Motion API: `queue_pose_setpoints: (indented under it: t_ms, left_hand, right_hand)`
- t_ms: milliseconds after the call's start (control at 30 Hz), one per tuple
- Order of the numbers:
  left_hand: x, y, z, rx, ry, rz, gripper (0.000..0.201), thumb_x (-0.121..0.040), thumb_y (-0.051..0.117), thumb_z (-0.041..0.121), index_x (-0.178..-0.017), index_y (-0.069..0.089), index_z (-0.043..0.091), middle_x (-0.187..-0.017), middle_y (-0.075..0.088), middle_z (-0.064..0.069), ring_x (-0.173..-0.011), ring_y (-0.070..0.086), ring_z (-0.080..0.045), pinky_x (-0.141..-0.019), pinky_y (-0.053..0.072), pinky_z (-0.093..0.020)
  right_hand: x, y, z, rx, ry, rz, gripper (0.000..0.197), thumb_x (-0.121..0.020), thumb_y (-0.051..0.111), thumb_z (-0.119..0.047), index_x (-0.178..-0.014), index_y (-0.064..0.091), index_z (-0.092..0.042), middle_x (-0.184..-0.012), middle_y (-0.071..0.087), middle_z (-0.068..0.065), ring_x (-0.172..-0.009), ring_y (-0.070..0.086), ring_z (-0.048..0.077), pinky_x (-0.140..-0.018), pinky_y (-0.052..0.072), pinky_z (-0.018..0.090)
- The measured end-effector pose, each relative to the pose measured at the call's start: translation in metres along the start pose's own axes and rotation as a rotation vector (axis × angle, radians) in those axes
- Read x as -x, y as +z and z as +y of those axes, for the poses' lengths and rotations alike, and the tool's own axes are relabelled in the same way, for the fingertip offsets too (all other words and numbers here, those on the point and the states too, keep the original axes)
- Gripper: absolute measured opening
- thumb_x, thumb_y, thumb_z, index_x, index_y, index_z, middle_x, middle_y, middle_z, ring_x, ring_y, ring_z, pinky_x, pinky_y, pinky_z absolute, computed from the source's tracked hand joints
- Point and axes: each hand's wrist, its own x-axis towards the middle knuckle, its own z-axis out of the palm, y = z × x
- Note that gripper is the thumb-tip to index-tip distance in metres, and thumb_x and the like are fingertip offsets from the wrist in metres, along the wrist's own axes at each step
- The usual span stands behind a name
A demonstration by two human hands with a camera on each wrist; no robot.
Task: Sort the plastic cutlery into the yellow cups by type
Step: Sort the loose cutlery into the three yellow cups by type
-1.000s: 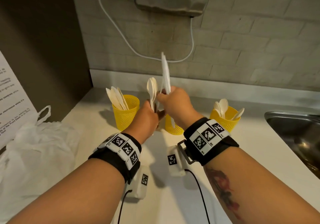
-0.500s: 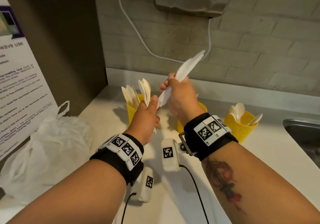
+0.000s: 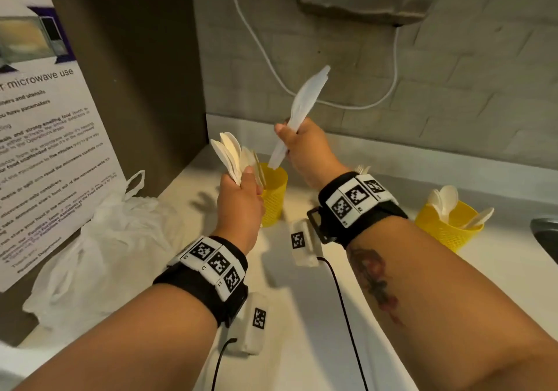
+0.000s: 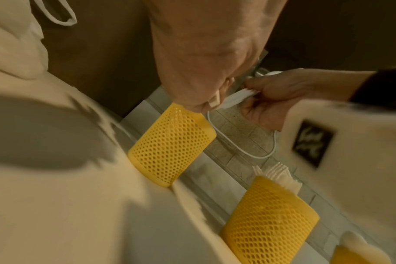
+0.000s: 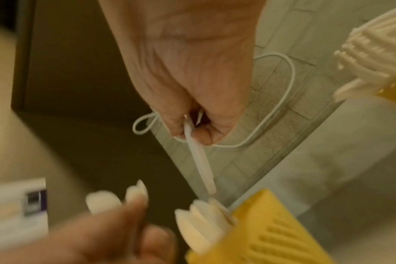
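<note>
Cutlery remains in both hands, centre of the head view. The left hand (image 3: 240, 200) grips a fan of white spoons (image 3: 228, 155) in front of the left yellow cup (image 3: 275, 194). The right hand (image 3: 305, 149) is clamped on white knives (image 3: 302, 110), handle ends just above that cup. A second yellow cup (image 3: 447, 230), holding spoons, stands on the worktop (image 3: 302, 330) at right.

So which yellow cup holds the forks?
The middle cup, with fork tines showing above its rim; the left cup and right cup show no tines.
</note>
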Motion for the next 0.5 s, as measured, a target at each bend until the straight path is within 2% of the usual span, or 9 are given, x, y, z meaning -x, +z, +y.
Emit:
queue_pose_setpoints:
  t_ms: [133, 200, 267, 300, 333, 367, 400, 467, 500]
  left_hand:
    - [0.002, -0.003, -0.003, -0.055, 0.022, -0.036, 0.019, -0.097, 0.055, 0.034, -0.108, 0.058, 0.018, -0.067, 0.051, 0.005, -0.049, 0.044, -0.009, -0.048, 0.037, -0.025]
    - [0.001, -0.004, -0.003, -0.056, 0.018, -0.014, 0.026, -0.093, 0.059, 0.032, -0.115, 0.059, 0.018, -0.069, 0.052, 0.002, -0.050, 0.046, -0.009, -0.051, 0.038, -0.025]
    - [0.001, -0.003, -0.002, -0.050, 0.035, -0.009, 0.031, -0.087, 0.062, 0.033, -0.115, 0.060, 0.021, -0.076, 0.052, -0.015, -0.053, 0.048, -0.011, -0.053, 0.042, -0.031]
    - [0.000, -0.004, -0.003, -0.051, 0.041, -0.011, 0.032, -0.085, 0.064, 0.033, -0.115, 0.060, 0.022, -0.087, 0.055, -0.028, -0.055, 0.051, -0.015, -0.053, 0.045, -0.039]
    - [0.000, -0.004, -0.002, -0.056, 0.048, -0.014, 0.032, -0.085, 0.065, 0.031, -0.116, 0.061, 0.024, -0.102, 0.060, -0.030, -0.057, 0.054, -0.020, -0.055, 0.048, -0.045]
    - [-0.001, -0.004, -0.003, -0.057, 0.058, -0.009, 0.031, -0.086, 0.066, 0.028, -0.116, 0.061, 0.024, -0.111, 0.061, -0.029, -0.058, 0.057, -0.021, -0.053, 0.049, -0.044]
    - [-0.002, -0.002, -0.002, -0.048, 0.064, -0.004, 0.030, -0.088, 0.066, 0.025, -0.117, 0.061, 0.025, -0.115, 0.062, -0.027, -0.057, 0.056, -0.017, -0.049, 0.047, -0.037]
    - [-0.004, 0.000, -0.005, -0.034, 0.049, 0.003, 0.029, -0.089, 0.064, 0.018, -0.118, 0.061, 0.022, -0.108, 0.065, -0.027, -0.055, 0.050, -0.009, -0.046, 0.041, -0.024]
    - [-0.003, -0.001, -0.005, -0.047, 0.047, 0.008, 0.030, -0.088, 0.063, 0.016, -0.118, 0.061, 0.021, -0.097, 0.064, -0.026, -0.054, 0.049, -0.008, -0.047, 0.040, -0.022]
  right_hand:
    - [-0.003, 0.021, 0.026, 0.371, -0.013, -0.068, 0.023, -0.093, 0.061, -0.030, -0.099, 0.064, -0.008, -0.096, 0.066, 0.014, -0.082, 0.064, 0.028, -0.066, 0.042, 0.030]
    - [0.000, 0.027, 0.034, 0.534, -0.034, -0.141, 0.026, -0.092, 0.062, -0.030, -0.101, 0.065, -0.006, -0.095, 0.066, 0.013, -0.081, 0.063, 0.028, -0.064, 0.040, 0.028]
    - [0.000, 0.027, 0.037, 0.637, -0.074, -0.173, 0.026, -0.089, 0.066, -0.031, -0.100, 0.063, -0.008, -0.096, 0.064, 0.011, -0.084, 0.061, 0.027, -0.065, 0.040, 0.028]
    - [0.000, 0.027, 0.037, 0.648, -0.079, -0.178, 0.031, -0.087, 0.068, -0.031, -0.106, 0.063, -0.008, -0.102, 0.063, 0.011, -0.090, 0.061, 0.027, -0.069, 0.041, 0.028]
    - [-0.001, 0.026, 0.036, 0.636, -0.068, -0.183, 0.039, -0.085, 0.070, -0.031, -0.116, 0.062, -0.009, -0.111, 0.062, 0.011, -0.097, 0.061, 0.027, -0.073, 0.043, 0.027]
    - [-0.001, 0.025, 0.036, 0.610, -0.048, -0.191, 0.049, -0.083, 0.072, -0.031, -0.125, 0.059, -0.011, -0.119, 0.059, 0.010, -0.104, 0.060, 0.026, -0.077, 0.043, 0.026]
    - [-0.001, 0.023, 0.035, 0.588, -0.024, -0.201, 0.055, -0.083, 0.072, -0.030, -0.131, 0.055, -0.012, -0.125, 0.057, 0.010, -0.108, 0.059, 0.026, -0.079, 0.043, 0.026]
    - [0.000, 0.018, 0.032, 0.531, 0.018, -0.206, 0.057, -0.085, 0.068, -0.025, -0.138, 0.050, -0.013, -0.133, 0.051, 0.011, -0.114, 0.057, 0.027, -0.082, 0.043, 0.025]
    - [0.003, 0.014, 0.028, 0.470, 0.031, -0.180, 0.055, -0.088, 0.063, -0.022, -0.140, 0.048, -0.013, -0.136, 0.049, 0.011, -0.117, 0.055, 0.027, -0.085, 0.043, 0.025]
